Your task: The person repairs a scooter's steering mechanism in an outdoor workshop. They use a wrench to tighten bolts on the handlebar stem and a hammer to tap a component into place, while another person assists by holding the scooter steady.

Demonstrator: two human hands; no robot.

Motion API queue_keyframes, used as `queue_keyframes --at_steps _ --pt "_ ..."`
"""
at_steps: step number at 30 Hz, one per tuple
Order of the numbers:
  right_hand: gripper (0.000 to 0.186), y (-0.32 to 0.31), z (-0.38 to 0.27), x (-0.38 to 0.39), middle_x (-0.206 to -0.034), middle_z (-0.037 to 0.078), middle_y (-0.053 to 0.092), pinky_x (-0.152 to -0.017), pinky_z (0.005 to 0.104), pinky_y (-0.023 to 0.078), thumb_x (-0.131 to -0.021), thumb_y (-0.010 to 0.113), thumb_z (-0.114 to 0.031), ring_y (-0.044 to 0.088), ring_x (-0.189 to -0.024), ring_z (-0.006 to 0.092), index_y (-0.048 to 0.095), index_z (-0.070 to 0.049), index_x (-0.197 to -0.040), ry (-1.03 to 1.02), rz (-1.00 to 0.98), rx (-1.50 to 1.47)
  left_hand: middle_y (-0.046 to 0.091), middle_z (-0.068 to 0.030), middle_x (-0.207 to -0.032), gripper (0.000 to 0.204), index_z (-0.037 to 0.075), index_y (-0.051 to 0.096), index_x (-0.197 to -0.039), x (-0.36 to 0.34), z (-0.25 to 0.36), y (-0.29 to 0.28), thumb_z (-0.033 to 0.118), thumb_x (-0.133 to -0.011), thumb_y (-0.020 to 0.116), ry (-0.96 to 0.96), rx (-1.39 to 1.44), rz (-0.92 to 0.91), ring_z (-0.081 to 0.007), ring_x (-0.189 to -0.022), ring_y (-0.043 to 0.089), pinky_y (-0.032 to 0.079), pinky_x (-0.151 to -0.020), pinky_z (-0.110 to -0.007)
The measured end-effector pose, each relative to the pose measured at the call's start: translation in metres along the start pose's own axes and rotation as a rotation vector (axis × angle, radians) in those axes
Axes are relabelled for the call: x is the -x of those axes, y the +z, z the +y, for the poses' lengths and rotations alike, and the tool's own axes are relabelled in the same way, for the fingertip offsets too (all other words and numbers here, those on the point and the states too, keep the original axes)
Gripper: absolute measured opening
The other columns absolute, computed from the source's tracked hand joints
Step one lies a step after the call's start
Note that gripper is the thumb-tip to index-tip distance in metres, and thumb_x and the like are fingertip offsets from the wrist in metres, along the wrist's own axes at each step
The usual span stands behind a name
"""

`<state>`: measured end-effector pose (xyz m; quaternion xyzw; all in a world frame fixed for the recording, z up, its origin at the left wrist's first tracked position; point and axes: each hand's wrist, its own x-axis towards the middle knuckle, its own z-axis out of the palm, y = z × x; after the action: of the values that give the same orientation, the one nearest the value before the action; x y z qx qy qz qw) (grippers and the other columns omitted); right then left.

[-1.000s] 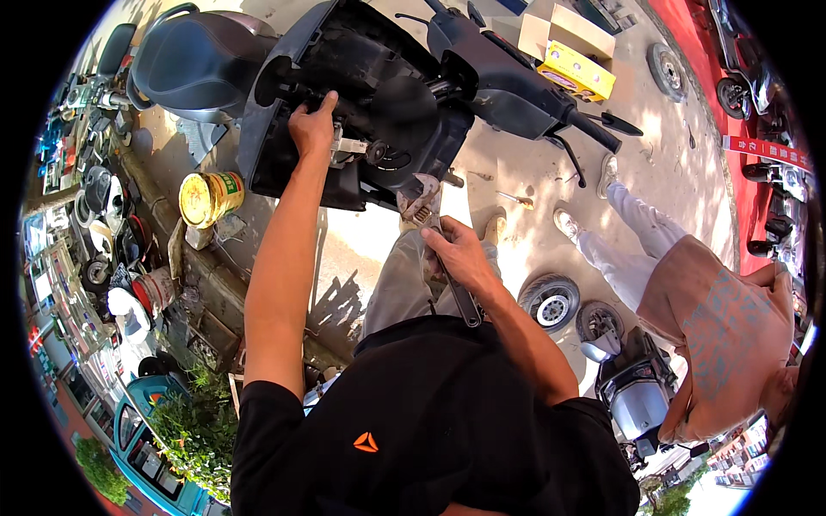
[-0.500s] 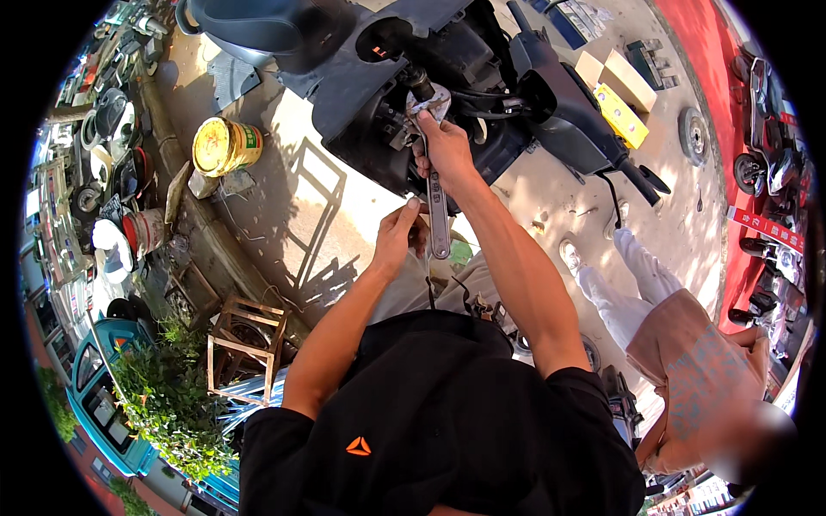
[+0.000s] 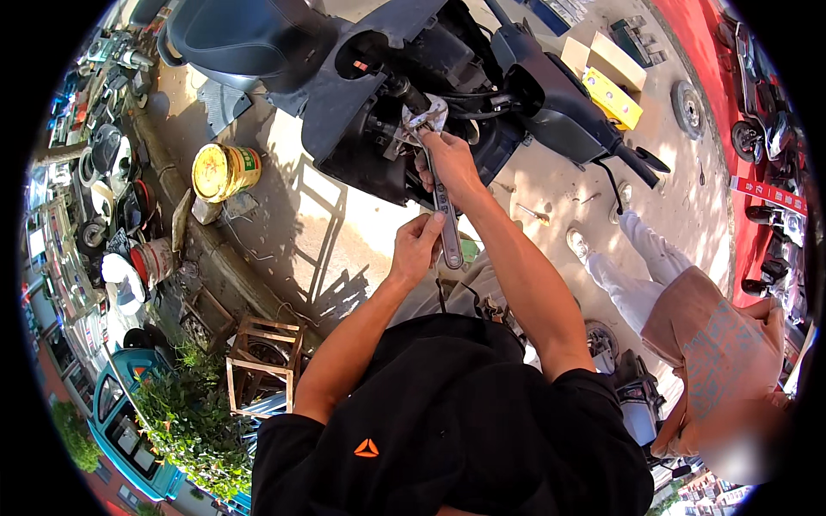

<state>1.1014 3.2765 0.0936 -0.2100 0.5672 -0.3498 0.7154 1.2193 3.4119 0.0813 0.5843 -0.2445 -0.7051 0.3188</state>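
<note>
My right hand (image 3: 453,168) is closed around the upper part of a metal adjustable wrench (image 3: 450,237). The wrench's head sits at a round, dark metal fitting (image 3: 413,93) in the opened front of a black scooter (image 3: 348,129). Lower down, my left hand (image 3: 416,249) has its thumb against the wrench handle, its fingers curled and partly hidden behind it. Cables (image 3: 473,105) run beside the fitting toward the handlebar section (image 3: 559,107). The exact contact of the wrench jaws is hard to make out.
The scooter's black seat (image 3: 249,34) rises at the upper left. A yellow bucket (image 3: 225,172) stands left, near a kerb. An open cardboard box (image 3: 621,64) with a yellow pack (image 3: 613,99) lies right. Another person (image 3: 714,344) stands close at the right; a wooden frame (image 3: 262,365) is lower left.
My left hand has come rightward onto the wrench handle, from beside it. The wrench's lower end has swung slightly right, my right hand still gripping it. The whole view has shifted a little.
</note>
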Motion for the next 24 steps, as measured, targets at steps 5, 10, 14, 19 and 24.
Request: queue_keyframes --at_steps 5,10,14,19,24 --pt "0.031 -0.114 0.040 0.080 -0.072 0.007 0.064 -0.045 0.0280 0.045 -0.104 0.065 -0.030 0.057 -0.050 0.0127 0.062 0.000 -0.107 0.111 -0.032 0.078 0.062 -0.0052 -0.092 0.029 0.000 0.063 -0.111 -0.032 -0.045 -0.005 0.024 -0.097 0.068 -0.048 -0.325 0.045 -0.0120 -0.074 0.062 0.050 -0.056 -0.026" --pt "0.022 -0.227 0.142 0.162 -0.071 0.010 0.064 -0.044 0.0344 0.048 -0.103 0.061 -0.017 0.059 -0.051 0.0162 0.063 0.005 -0.103 0.336 0.220 0.128 0.065 -0.0100 -0.102 0.031 -0.004 0.062 -0.118 -0.064 -0.081 0.017 0.000 -0.087 0.060 -0.206 -0.469 -0.191 -0.0169 -0.083 0.066 0.057 -0.067 -0.030" --pt "0.017 -0.291 0.223 0.187 -0.075 0.009 0.061 -0.044 0.0360 0.049 -0.103 0.058 -0.013 0.059 -0.054 0.0174 0.059 0.004 -0.101 0.443 0.384 -0.114 0.065 -0.0117 -0.106 0.039 -0.007 0.062 -0.123 -0.071 -0.079 0.070 -0.006 -0.084 0.062 -0.232 -0.438 -0.381 -0.0181 -0.086 0.067 0.058 -0.071 -0.031" --pt "0.018 -0.364 0.280 0.179 -0.075 0.013 0.062 -0.048 0.0366 0.049 -0.099 0.053 -0.009 0.060 -0.056 0.0205 0.060 0.004 -0.088 0.437 0.520 -0.443 0.067 -0.0139 -0.109 0.046 -0.008 0.061 -0.127 -0.078 -0.097 0.135 -0.011 -0.081 0.065 -0.186 -0.395 -0.387 -0.0189 -0.087 0.067 0.059 -0.074 -0.031" --pt "0.019 -0.446 0.311 0.121 -0.079 0.017 0.064 -0.046 0.0396 0.047 -0.100 0.049 -0.007 0.060 -0.057 0.0228 0.058 0.008 -0.091 0.455 0.519 -0.565 0.067 -0.0232 -0.120 0.045 -0.010 0.050 -0.138 -0.068 -0.127 0.210 -0.002 -0.094 0.057 -0.237 -0.404 -0.236 -0.0281 -0.091 0.074 0.062 -0.073 -0.036"
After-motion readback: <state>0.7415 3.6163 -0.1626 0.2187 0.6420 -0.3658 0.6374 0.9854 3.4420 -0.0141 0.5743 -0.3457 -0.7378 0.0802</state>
